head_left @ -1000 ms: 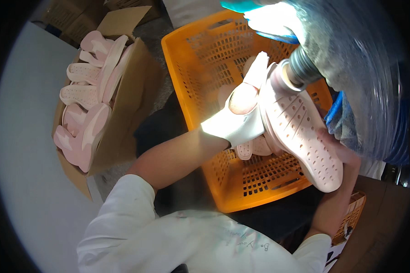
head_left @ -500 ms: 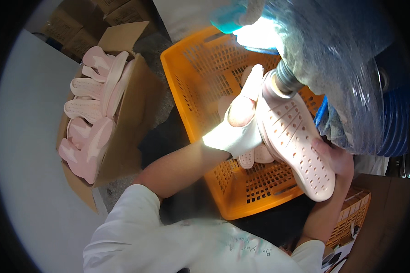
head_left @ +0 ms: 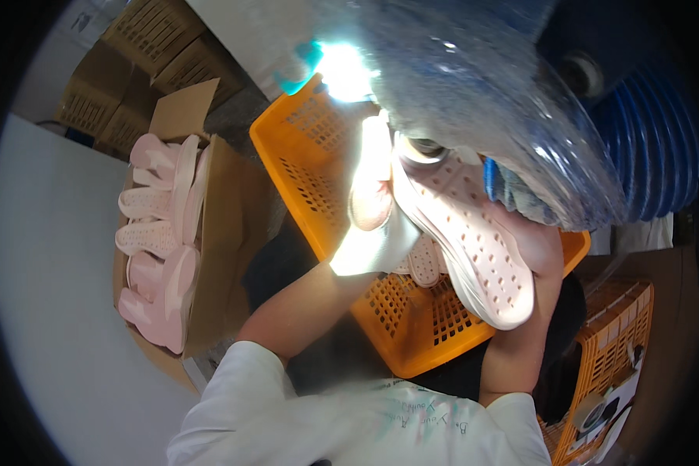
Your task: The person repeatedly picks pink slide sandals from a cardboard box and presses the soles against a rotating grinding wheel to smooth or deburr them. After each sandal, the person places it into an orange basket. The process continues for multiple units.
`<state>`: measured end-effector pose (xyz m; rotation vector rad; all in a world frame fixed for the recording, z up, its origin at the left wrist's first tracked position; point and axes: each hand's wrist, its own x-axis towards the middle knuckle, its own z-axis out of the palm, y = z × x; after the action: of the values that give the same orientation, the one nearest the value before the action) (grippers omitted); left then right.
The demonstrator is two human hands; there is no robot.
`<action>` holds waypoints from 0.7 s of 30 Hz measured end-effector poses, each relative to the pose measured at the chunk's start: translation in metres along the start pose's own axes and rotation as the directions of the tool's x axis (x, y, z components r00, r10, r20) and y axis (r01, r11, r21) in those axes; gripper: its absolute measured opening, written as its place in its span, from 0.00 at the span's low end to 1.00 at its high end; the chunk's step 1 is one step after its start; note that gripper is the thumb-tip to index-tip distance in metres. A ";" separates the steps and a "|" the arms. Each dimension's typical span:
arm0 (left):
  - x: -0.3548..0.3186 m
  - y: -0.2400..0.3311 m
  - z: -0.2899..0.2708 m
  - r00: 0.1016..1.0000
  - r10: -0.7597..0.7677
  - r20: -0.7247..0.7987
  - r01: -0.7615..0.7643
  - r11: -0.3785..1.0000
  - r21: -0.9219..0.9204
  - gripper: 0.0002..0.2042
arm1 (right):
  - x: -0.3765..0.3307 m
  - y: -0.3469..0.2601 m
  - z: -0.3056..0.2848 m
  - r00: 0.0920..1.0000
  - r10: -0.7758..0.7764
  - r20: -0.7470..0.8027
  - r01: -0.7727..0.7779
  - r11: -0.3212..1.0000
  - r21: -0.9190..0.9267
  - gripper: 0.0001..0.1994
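A pale pink slipper point(head_left: 485, 248), its surface dotted with holes, is tilted over an orange basket between my two hands. My left hand point(head_left: 377, 206), partly covered by a white wrap or glove, is closed at the slipper's upper left edge, its fingers washed out by glare. Bare, my right hand point(head_left: 532, 245) grips the slipper's right side, fingers partly hidden beneath plastic sheeting. A round metal machine end point(head_left: 427, 150) sits at the slipper's upper end; whether they touch I cannot tell. More pink slippers point(head_left: 423, 262) lie in the orange basket point(head_left: 412, 361).
Clear plastic sheeting point(head_left: 474, 70) hangs over the machine, with a ribbed blue hose point(head_left: 648, 140) at right. A bright lamp point(head_left: 346, 71) shines near the top. At left stands a cardboard box point(head_left: 229, 233) of pink slippers. Another orange basket point(head_left: 617, 342) is at lower right.
My view has shifted, and the slipper and both hands now appear further left. The sheeting covers more of the slipper's upper end and the metal machine part. Both hands keep hold.
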<state>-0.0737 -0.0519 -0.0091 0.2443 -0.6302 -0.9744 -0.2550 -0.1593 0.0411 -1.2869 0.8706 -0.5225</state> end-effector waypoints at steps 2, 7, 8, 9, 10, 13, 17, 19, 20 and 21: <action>0.001 -0.003 -0.002 0.994 0.088 0.060 -0.083 0.993 -0.084 0.18 | 0.009 0.006 0.004 0.996 -0.067 0.051 0.060 0.989 0.136 0.27; -0.002 -0.011 0.006 0.961 0.125 -0.246 -0.157 0.981 -0.116 0.15 | 0.040 0.023 0.019 0.989 -0.119 0.090 0.084 0.942 0.324 0.25; -0.004 -0.007 0.005 0.978 0.088 -0.189 -0.115 0.984 -0.137 0.14 | 0.047 0.026 0.023 0.986 -0.134 0.098 0.091 0.929 0.360 0.25; -0.006 -0.006 0.003 0.978 0.042 -0.204 -0.080 0.980 -0.181 0.14 | 0.055 0.028 0.026 0.985 -0.141 0.103 0.090 0.916 0.391 0.25; -0.009 -0.004 0.001 0.960 -0.012 -0.278 -0.069 0.958 -0.280 0.14 | 0.062 0.029 0.030 0.983 -0.150 0.104 0.093 0.902 0.421 0.25; -0.016 0.002 -0.012 0.965 -0.059 -0.254 0.008 0.980 -0.198 0.15 | 0.083 0.032 0.043 0.979 -0.172 0.112 0.097 0.868 0.486 0.24; -0.007 0.012 -0.025 0.964 -0.074 -0.254 0.035 0.988 -0.153 0.15 | 0.104 0.033 0.051 0.975 -0.188 0.120 0.094 0.835 0.543 0.23; 0.004 0.018 -0.023 0.956 0.004 -0.294 -0.009 1.000 -0.016 0.18 | 0.110 0.034 0.054 0.972 -0.193 0.131 0.089 0.826 0.557 0.23; 0.008 0.014 -0.016 0.957 0.088 -0.276 -0.104 0.994 -0.046 0.24 | 0.111 0.034 0.055 0.971 -0.198 0.136 0.089 0.823 0.561 0.23; 0.015 0.015 -0.012 0.961 0.127 -0.244 -0.132 0.991 -0.008 0.28 | 0.111 0.035 0.055 0.970 -0.201 0.140 0.088 0.820 0.566 0.23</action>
<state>-0.0502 -0.0568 -0.0057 0.2926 -0.4041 -0.8101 -0.1499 -0.2026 -0.0200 -0.8439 0.4043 -0.6996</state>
